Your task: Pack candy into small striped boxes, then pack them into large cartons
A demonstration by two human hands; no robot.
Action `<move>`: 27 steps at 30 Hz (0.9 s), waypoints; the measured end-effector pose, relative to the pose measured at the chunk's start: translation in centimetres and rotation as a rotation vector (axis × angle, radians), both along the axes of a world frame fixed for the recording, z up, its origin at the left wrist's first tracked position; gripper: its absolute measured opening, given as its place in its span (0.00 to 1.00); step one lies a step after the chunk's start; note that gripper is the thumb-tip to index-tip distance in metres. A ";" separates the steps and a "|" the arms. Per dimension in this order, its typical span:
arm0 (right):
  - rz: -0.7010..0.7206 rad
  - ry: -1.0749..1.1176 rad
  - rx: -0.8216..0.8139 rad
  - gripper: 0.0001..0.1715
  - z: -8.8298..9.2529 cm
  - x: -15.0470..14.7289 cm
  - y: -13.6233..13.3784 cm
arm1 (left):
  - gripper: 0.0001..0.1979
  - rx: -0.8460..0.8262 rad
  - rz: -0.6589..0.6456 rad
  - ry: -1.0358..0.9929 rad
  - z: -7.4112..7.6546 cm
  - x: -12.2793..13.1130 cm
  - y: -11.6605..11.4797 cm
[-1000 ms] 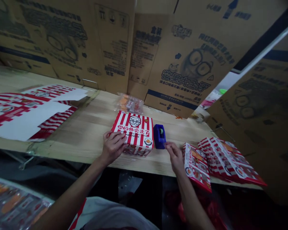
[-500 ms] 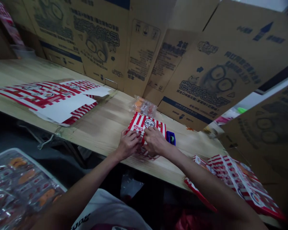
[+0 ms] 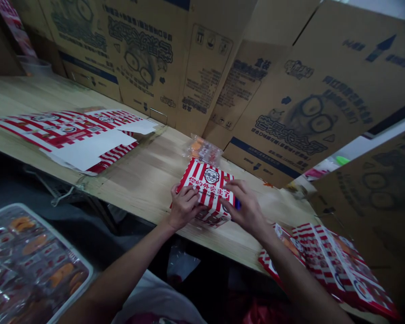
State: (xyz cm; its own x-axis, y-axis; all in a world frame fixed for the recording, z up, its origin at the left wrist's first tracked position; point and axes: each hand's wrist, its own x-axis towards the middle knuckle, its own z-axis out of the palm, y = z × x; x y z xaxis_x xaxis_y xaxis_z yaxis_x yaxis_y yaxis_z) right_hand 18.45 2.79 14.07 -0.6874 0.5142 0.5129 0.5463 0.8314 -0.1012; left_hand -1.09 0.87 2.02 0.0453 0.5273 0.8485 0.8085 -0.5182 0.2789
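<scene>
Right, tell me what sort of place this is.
Probably a small packing workshop for takeaway food boxes. A red-and-white striped printed box sits on a wooden workbench, flat unfolded box blanks lie beside it, and flattened cardboard cartons line the wall behind.

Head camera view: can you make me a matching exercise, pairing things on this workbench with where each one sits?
Things:
1. Red-and-white striped box
2. Clear bag of orange snacks
3. Flat printed box blank
4. Tray of wrapped snacks

Places:
A. Off the table, lower left
B. On the table, far left
C. Between the left hand and right hand
D. On the table, just beyond the box

Pairs: 1-C, 2-D, 3-B, 4-A
</scene>
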 end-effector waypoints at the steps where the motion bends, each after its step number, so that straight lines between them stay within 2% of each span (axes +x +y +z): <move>1: 0.035 0.072 0.051 0.23 -0.9 0.9 -0.7 | 0.13 0.006 -0.004 0.000 -0.1 -0.1 0.0; 4: 0.079 0.038 0.165 0.31 -4.2 2.6 -2.8 | 0.15 0.019 -0.013 -0.003 -0.3 -0.1 0.1; 6: 0.031 -0.058 0.172 0.32 -6.1 2.9 -3.5 | 0.15 0.018 -0.016 0.003 -0.5 -0.2 0.1; 8: -0.039 -0.132 0.155 0.32 -7.1 2.5 -3.6 | 0.13 0.001 -0.013 0.012 -0.5 -0.2 0.1; 13: -0.154 -0.228 0.088 0.28 -7.2 1.2 -2.4 | 0.13 -0.038 -0.002 0.016 -0.5 -0.2 0.0; 18: -0.246 -0.152 -0.050 0.27 -7.2 1.5 -1.1 | 0.14 -0.043 -0.022 0.047 -0.7 -0.5 0.0; 21: -0.302 0.103 -0.275 0.31 -7.7 2.4 -0.1 | 0.16 -0.066 -0.090 0.103 -0.6 -1.4 -0.6; 23: -0.345 0.418 -0.508 0.34 -8.4 3.0 0.7 | 0.24 -0.096 -0.163 0.114 -0.5 -2.1 -1.2; 25: -0.400 0.780 -0.771 0.35 -9.2 3.1 1.4 | 0.38 -0.146 -0.173 0.011 -0.6 -2.9 -1.5; 27: -0.432 1.057 -1.015 0.35 -9.9 2.7 2.0 | 0.49 -0.234 -0.100 -0.244 -0.9 -3.4 -1.4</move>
State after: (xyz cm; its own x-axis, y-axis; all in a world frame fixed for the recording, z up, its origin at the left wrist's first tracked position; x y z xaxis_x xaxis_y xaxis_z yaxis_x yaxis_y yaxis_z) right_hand 21.12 4.79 4.15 0.0458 0.9987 -0.0242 0.0356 -0.0259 -0.9990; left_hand -4.51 -0.49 1.14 -0.0826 0.7117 0.6976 0.6518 -0.4910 0.5780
